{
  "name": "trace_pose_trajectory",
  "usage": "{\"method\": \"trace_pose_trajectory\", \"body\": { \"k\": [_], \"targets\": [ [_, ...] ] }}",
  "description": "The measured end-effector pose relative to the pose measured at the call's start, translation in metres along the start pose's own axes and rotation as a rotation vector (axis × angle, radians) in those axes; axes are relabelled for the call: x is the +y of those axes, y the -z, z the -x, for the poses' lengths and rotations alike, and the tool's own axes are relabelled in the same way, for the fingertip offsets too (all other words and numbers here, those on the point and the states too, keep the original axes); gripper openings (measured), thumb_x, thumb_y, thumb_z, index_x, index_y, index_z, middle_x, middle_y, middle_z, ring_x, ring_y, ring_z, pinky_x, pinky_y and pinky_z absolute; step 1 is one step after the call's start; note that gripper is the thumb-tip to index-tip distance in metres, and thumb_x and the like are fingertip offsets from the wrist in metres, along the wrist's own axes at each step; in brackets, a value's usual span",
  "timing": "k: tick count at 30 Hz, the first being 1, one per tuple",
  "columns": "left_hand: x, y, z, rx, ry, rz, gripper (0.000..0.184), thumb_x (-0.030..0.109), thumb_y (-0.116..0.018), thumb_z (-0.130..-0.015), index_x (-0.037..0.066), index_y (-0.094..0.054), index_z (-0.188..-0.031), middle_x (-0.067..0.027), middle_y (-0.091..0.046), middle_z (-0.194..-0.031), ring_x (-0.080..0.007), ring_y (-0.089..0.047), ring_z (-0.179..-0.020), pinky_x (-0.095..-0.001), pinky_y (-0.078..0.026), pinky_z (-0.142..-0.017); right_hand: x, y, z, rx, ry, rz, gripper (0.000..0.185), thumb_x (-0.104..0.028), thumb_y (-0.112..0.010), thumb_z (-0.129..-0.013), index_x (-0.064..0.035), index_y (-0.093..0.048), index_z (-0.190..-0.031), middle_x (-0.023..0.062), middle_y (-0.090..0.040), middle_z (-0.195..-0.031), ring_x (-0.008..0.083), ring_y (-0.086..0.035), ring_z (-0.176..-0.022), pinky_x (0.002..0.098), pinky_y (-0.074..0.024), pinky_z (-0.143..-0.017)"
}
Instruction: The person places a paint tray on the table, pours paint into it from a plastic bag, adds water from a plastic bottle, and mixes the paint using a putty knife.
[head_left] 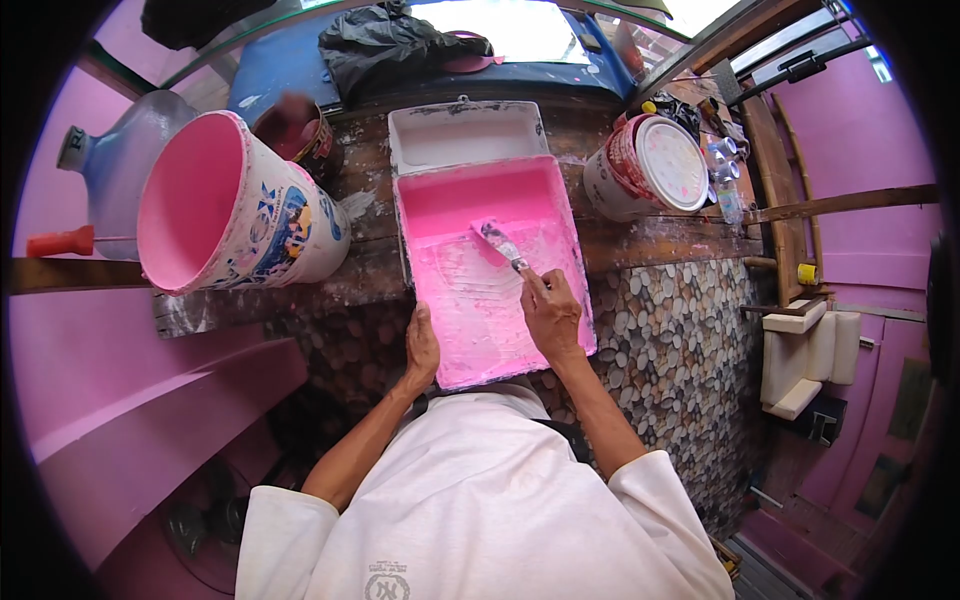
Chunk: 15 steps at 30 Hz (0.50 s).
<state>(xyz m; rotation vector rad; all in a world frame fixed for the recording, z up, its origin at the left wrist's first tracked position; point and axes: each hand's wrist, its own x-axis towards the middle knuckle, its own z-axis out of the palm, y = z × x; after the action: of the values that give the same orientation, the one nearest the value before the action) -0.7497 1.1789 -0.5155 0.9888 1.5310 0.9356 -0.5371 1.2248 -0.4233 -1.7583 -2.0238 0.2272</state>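
Two bare hands attend a pink-coated tray [566,205], which sits at the near edge of a wooden desk [372,262], beside an open bucket [310,240]. The right hand [553,315] pinches a paint-smeared scraper [500,243] in its fingers, blade over the sloped bed; the left hand [423,345] lies against the tray's left wall, fingers pressed close together. The scraper looks light and stiff, best held by its handle, though wet paint could make it slick. The tray, apparently thin plastic, should flex a little and weigh more at its far, paint-filled end; opposite side walls offer the steadiest hold. Its underside is hidden, so its support there is uncertain.
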Motion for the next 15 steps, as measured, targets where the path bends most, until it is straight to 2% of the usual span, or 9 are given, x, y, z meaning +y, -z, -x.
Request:
{"method": "trace_pose_trajectory", "body": {
  "k": [5,8,12,14,15],
  "targets": [
    [0.008,-0.001,0.003,0.039,-0.002,0.040,0.075,0.054,-0.024,-0.098,-0.011,-0.042,-0.129,-0.0270,-0.048,-0.131,-0.0356,-0.043,-0.126,-0.0381,-0.031,-0.106,0.035,0.019,0.014,0.139,-0.009,0.200,0.032,-0.006,-0.064,-0.077,-0.0105,-0.063,-0.109,0.0108,-0.052,-0.085,0.0270,-0.057,-0.077,0.0368,-0.0497,-0.062],
    [-0.002,-0.002,0.000,0.041,-0.011,0.014,0.075,0.054,-0.024,-0.098,-0.011,-0.043,-0.129,-0.0274,-0.048,-0.131,-0.0357,-0.043,-0.126,-0.0380,-0.031,-0.106,0.049,0.013,0.013,0.134,-0.005,0.271,0.030,-0.006,-0.066,-0.076,-0.0083,-0.064,-0.106,0.0123,-0.052,-0.081,0.0282,-0.057,-0.075,0.0376,-0.0478,-0.060],
    [-0.006,-0.001,-0.001,0.031,-0.006,-0.015,0.075,0.054,-0.024,-0.098,-0.012,-0.043,-0.129,-0.0279,-0.048,-0.131,-0.0360,-0.043,-0.127,-0.0377,-0.031,-0.106,0.031,0.008,0.004,0.085,0.040,0.241,0.031,-0.006,-0.066,-0.075,-0.0078,-0.063,-0.106,0.0128,-0.051,-0.080,0.0296,-0.055,-0.075,0.0391,-0.0471,-0.060],
    [-0.007,-0.002,-0.002,0.032,-0.011,-0.004,0.075,0.054,-0.024,-0.098,-0.012,-0.043,-0.129,-0.0281,-0.048,-0.131,-0.0361,-0.043,-0.127,-0.0378,-0.031,-0.106,0.022,-0.001,-0.002,-0.011,0.060,0.220,0.031,-0.009,-0.062,-0.077,-0.0070,-0.060,-0.108,0.0156,-0.052,-0.090,0.0312,-0.056,-0.082,0.0405,-0.0498,-0.064],
    [-0.005,-0.002,-0.002,0.036,-0.016,0.010,0.075,0.054,-0.024,-0.098,-0.012,-0.043,-0.129,-0.0283,-0.048,-0.130,-0.0362,-0.043,-0.126,-0.0378,-0.031,-0.106,0.017,-0.007,-0.005,-0.002,0.059,0.181,0.030,-0.008,-0.062,-0.077,-0.0075,-0.060,-0.107,0.0149,-0.051,-0.089,0.0304,-0.056,-0.082,0.0403,-0.0496,-0.062]
  ]
}}
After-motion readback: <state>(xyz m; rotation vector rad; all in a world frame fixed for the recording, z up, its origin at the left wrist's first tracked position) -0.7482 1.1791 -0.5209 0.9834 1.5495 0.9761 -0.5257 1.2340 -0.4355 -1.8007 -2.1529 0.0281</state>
